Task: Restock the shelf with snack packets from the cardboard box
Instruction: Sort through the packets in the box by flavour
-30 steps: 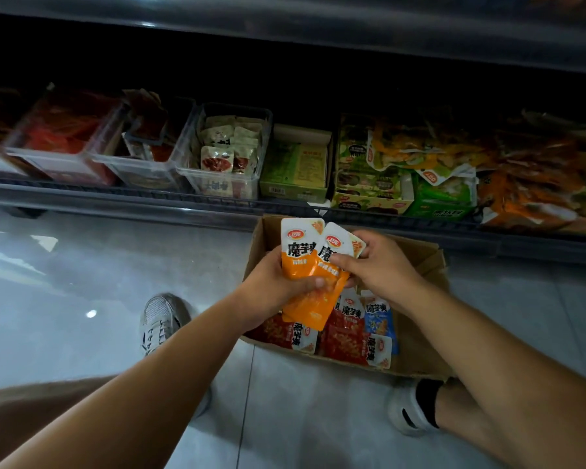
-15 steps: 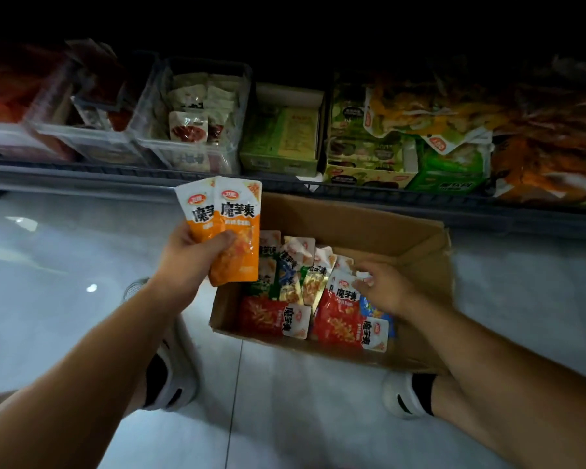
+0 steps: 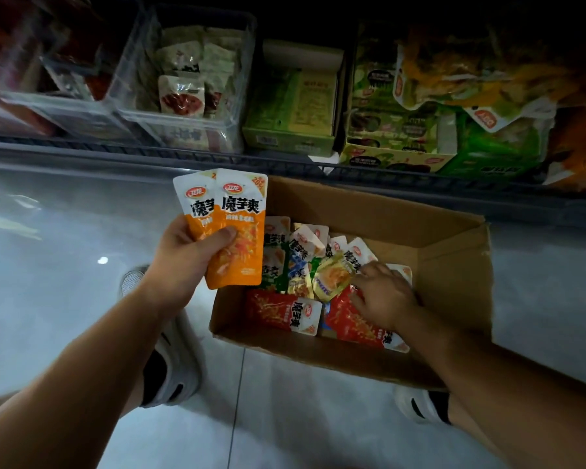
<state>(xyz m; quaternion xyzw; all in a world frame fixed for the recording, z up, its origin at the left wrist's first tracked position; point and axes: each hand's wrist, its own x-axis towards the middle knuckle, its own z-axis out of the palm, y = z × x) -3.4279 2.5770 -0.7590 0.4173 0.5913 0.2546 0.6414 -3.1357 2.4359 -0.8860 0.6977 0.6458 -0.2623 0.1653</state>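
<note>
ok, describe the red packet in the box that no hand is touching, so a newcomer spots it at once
Find the cardboard box on the floor by the shelf. Two red packets lie along its near wall; take the left red packet, flat, white end pointing right. The right hand partly covers the other red packet; this one lies clear of it.

Grey floor [image 3: 65,299] below a low shelf [image 3: 82,148].
Floor: cardboard box [image 3: 450,265] at 4 o'clock, shoes [image 3: 170,363] at 7 and 5. Shelf at 12: clear bins [image 3: 129,86], green cartons [image 3: 285,96], bags [image 3: 481,69].
</note>
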